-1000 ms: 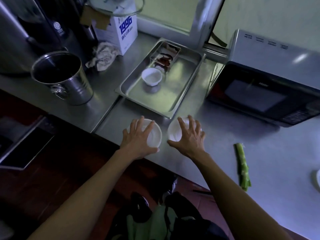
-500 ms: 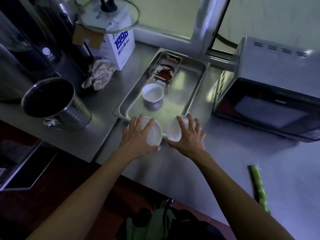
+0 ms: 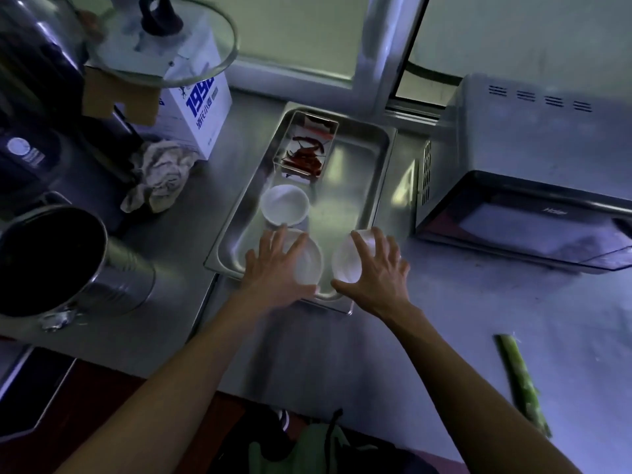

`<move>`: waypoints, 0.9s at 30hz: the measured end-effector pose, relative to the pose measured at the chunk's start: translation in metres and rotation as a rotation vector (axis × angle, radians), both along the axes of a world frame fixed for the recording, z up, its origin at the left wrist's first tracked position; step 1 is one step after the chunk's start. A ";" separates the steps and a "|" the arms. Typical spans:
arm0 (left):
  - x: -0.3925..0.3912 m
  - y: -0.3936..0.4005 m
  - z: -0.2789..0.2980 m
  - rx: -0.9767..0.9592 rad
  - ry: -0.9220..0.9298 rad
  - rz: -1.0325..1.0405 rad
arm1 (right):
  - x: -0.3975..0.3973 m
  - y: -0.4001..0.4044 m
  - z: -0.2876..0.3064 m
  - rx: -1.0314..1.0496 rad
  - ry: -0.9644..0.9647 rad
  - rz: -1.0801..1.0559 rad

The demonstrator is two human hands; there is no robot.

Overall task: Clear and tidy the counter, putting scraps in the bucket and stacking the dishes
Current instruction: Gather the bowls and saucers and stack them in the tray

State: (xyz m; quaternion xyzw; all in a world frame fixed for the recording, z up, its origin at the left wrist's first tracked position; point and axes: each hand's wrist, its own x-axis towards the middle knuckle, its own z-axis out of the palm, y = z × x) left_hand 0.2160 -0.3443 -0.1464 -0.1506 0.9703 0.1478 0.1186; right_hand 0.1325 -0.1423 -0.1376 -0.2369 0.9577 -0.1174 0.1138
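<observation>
left hand point(image 3: 273, 268) spread over a small white bowl point(image 3: 307, 265), fingers curled round its rim, grasping it from above at centre frame. right hand point(image 3: 372, 271) likewise clamped over a second white bowl point(image 3: 345, 265), thumb on the near edge, fingers over the far edge. both bowls held over the near end of the steel tray point(image 3: 379, 186); cannot tell whether touching the tray floor or just above it.

third white bowl point(image 3: 284, 204) sitting in the tray just beyond the left hand, upright and apparently empty. small rectangular dish of dried red chillies point(image 3: 306, 153) at the tray's far end. steel bucket point(image 3: 65, 261) at left of frame on the bench point(image 3: 478, 319), well apart from the tray. green stalk scrap point(image 3: 521, 384) lying at lower right, untouched.

handling, judged: bowls look like glazed ceramic or melamine, so light, stiff, smooth and possibly slippery, chippable if ceramic. rim grasp from above suits nesting; probably best lowered straight into the tray bowl, one after the other, fingers released outward. stalk looks soft and light; pinch mid-length for the bucket.
</observation>
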 end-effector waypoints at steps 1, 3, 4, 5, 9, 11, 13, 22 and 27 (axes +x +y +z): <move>-0.005 -0.003 -0.002 0.026 -0.014 -0.011 | -0.001 -0.001 0.001 0.008 -0.001 -0.028; -0.014 -0.008 -0.007 0.060 -0.037 -0.046 | -0.002 -0.002 0.003 0.008 -0.005 -0.084; -0.019 -0.009 -0.009 0.070 -0.048 -0.066 | -0.002 -0.002 0.003 -0.003 -0.005 -0.112; -0.024 -0.010 -0.011 0.077 -0.053 -0.084 | -0.002 -0.001 0.003 -0.015 -0.002 -0.137; -0.044 -0.008 -0.017 0.063 -0.055 -0.177 | -0.003 0.003 0.003 -0.018 -0.014 -0.199; -0.051 -0.005 -0.021 0.046 -0.073 -0.218 | -0.005 0.006 0.002 -0.015 -0.024 -0.228; -0.056 -0.002 -0.027 0.044 -0.084 -0.245 | -0.008 0.009 0.000 -0.021 -0.031 -0.251; -0.065 0.007 -0.058 0.018 -0.129 -0.275 | -0.015 0.024 -0.008 -0.040 -0.072 -0.313; -0.069 0.012 -0.069 -0.011 -0.134 -0.278 | -0.016 0.030 -0.011 -0.048 -0.072 -0.312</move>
